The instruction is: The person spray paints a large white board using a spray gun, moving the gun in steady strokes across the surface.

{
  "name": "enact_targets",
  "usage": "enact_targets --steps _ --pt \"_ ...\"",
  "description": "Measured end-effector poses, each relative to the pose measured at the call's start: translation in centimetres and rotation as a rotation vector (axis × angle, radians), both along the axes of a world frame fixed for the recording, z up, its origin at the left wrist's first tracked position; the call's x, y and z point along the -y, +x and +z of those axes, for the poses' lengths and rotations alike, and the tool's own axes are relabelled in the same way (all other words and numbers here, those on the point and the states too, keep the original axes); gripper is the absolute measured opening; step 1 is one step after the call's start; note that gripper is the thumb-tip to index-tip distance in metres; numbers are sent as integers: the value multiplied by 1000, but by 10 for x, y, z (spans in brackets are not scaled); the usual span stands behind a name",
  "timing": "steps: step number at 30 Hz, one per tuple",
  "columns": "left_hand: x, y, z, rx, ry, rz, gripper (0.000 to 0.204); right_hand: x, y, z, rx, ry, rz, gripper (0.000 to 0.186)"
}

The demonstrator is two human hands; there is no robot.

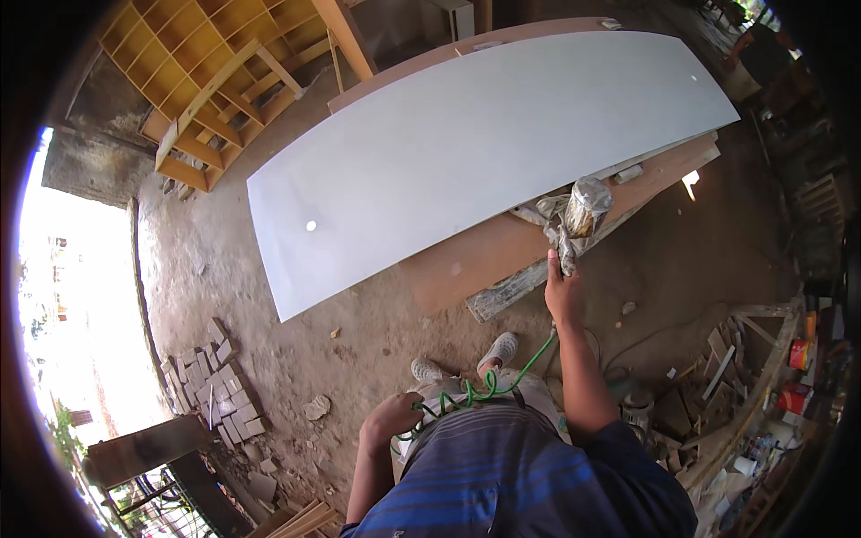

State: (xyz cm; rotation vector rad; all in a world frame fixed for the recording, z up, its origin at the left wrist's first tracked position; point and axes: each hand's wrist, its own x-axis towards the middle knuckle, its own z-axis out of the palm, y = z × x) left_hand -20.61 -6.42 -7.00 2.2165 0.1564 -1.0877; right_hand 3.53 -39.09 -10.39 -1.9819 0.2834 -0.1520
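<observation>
My right hand (563, 291) is closed on a paint-spattered spray gun (565, 253) with a cup (588, 208) on top, held near the front edge of a long white-coated panel (484, 134). The panel lies over brown boards (462, 278) and a worn timber (493, 300). A green coiled hose (491, 387) runs from below the gun toward my left hand (390, 414), which is closed round the hose by my waist.
A yellow wooden grid frame (184, 67) stands top left. Stacked offcuts (220, 394) lie on the dirty floor (202, 278) left of me. A cluttered bench (776, 421) is at right. A bright opening fills the far left.
</observation>
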Motion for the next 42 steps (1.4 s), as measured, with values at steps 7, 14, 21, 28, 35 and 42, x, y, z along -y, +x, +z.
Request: enact_targets --steps 7,14,21,28,35,42 --pt "40 34 4 -44 17 -56 41 52 40 -20 207 -1 -37 44" --pt "81 69 -8 -3 -1 -105 42 98 69 -13 166 -86 -89 41" --pt "125 127 0 23 -89 -139 42 148 104 -7 165 -121 -123 41" --pt "172 194 -17 105 -142 -262 42 204 147 -8 167 -104 -183 42" --pt "233 282 -37 39 -112 -403 45 268 194 -9 209 -150 -205 41" --pt "289 341 -34 31 -167 -431 42 305 209 12 8 -155 -211 42"
